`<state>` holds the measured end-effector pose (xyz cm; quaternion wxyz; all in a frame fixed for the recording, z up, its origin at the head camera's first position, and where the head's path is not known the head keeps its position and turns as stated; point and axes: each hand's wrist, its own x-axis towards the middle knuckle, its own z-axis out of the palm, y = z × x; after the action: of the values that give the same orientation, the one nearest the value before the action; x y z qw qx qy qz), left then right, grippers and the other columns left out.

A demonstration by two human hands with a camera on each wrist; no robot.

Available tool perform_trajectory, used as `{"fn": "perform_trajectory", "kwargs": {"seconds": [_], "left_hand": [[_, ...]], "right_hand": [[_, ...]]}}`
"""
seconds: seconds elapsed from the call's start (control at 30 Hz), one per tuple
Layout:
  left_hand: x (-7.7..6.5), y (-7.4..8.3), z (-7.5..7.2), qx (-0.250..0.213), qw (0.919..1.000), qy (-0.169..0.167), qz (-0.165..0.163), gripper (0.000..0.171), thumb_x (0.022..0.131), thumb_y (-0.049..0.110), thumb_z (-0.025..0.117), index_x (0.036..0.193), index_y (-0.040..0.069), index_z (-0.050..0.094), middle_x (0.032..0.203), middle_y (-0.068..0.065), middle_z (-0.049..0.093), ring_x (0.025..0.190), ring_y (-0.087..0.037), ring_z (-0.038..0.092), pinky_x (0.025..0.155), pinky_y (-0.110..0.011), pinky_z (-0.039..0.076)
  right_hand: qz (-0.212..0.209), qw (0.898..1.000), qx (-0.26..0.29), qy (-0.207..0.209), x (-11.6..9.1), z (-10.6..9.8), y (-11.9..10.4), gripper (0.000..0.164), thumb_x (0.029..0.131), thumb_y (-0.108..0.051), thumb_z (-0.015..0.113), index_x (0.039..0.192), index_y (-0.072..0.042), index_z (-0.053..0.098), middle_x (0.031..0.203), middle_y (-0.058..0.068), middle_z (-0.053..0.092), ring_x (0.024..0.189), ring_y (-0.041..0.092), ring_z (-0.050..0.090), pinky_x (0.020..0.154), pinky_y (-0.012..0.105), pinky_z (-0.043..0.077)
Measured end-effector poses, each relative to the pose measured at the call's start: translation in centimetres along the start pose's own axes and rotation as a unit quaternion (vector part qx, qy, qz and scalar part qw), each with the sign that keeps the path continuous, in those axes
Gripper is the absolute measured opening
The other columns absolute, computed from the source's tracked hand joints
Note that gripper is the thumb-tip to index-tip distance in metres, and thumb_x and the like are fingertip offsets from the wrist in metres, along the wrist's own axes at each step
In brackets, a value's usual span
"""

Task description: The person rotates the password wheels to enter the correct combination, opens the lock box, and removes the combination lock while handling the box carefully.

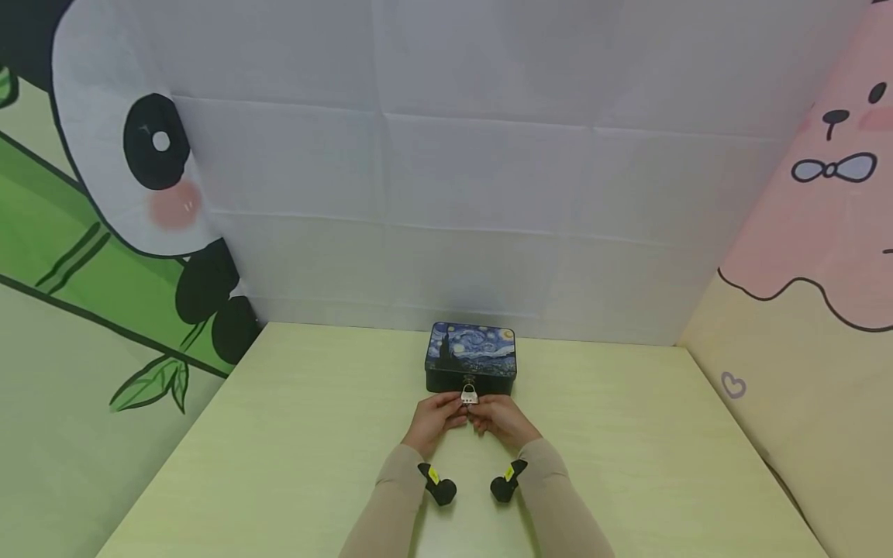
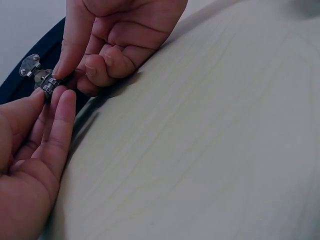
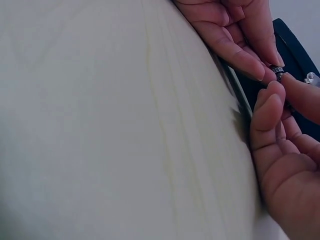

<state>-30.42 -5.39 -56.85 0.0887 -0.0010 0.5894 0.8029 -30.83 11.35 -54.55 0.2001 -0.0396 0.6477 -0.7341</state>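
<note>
A small dark tin box (image 1: 473, 353) with a starry-night painting on its lid stands at the back of the table, front side toward me. From the metal clasp (image 2: 31, 66) on that side hangs a silver combination padlock (image 1: 470, 397). My left hand (image 1: 434, 421) pinches the padlock between thumb and fingers from the left. On the other side my right hand (image 1: 508, 421) pinches it too, thumb at the number dials (image 2: 53, 81). In the right wrist view the fingers of both hands hide most of the padlock (image 3: 277, 71).
The pale wooden table (image 1: 293, 434) spreads to both sides of the box. Close behind it rises a white cloth backdrop (image 1: 474, 178). Painted walls with a panda (image 1: 118, 155) and a pink figure (image 1: 830, 225) flank the table. A black wrist camera (image 1: 441, 490) sits on each sleeve.
</note>
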Motion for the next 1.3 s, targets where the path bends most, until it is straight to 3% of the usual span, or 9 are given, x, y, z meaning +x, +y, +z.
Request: {"fn": "perform_trajectory", "kwargs": {"seconds": [0.63, 0.8, 0.93, 1.3], "left_hand": [[0.35, -0.06, -0.05, -0.008, 1.0000, 0.000, 0.000, 0.034, 0.099, -0.006, 0.054, 0.130, -0.020, 0.052, 0.096, -0.008, 0.068, 0.078, -0.010, 0.068, 0.076, -0.026, 0.061], [0.34, 0.05, -0.04, -0.004, 1.0000, 0.006, -0.005, 0.033, 0.099, -0.005, 0.055, 0.129, -0.018, 0.054, 0.098, -0.009, 0.069, 0.078, -0.011, 0.068, 0.076, -0.027, 0.061], [0.25, 0.10, 0.00, -0.002, 1.0000, 0.006, -0.003, 0.033, 0.100, -0.004, 0.055, 0.129, -0.019, 0.053, 0.099, -0.010, 0.068, 0.079, -0.011, 0.068, 0.077, -0.027, 0.061], [0.24, -0.03, -0.10, 0.001, 1.0000, 0.002, -0.009, 0.034, 0.100, -0.003, 0.055, 0.131, -0.018, 0.053, 0.100, -0.010, 0.068, 0.080, -0.011, 0.068, 0.078, -0.028, 0.062]], "right_hand": [[-0.001, 1.000, -0.017, -0.003, 0.16, 0.23, -0.28, 0.016, 0.098, -0.002, 0.057, 0.085, 0.001, 0.063, 0.073, 0.004, 0.058, 0.058, 0.009, 0.052, 0.052, 0.020, 0.048], [0.000, 1.000, -0.011, 0.005, 0.22, 0.01, -0.04, 0.007, 0.098, 0.000, 0.056, 0.097, 0.005, 0.060, 0.077, 0.004, 0.059, 0.061, 0.011, 0.053, 0.054, 0.021, 0.049], [-0.001, 1.000, -0.008, 0.006, 0.23, -0.17, 0.15, 0.013, 0.098, 0.003, 0.054, 0.107, 0.011, 0.057, 0.080, 0.005, 0.059, 0.063, 0.011, 0.054, 0.055, 0.020, 0.050], [0.002, 1.000, -0.001, 0.006, 0.17, -0.02, 0.28, 0.009, 0.098, 0.004, 0.053, 0.102, 0.010, 0.060, 0.079, 0.005, 0.060, 0.063, 0.009, 0.053, 0.055, 0.019, 0.049]]}}
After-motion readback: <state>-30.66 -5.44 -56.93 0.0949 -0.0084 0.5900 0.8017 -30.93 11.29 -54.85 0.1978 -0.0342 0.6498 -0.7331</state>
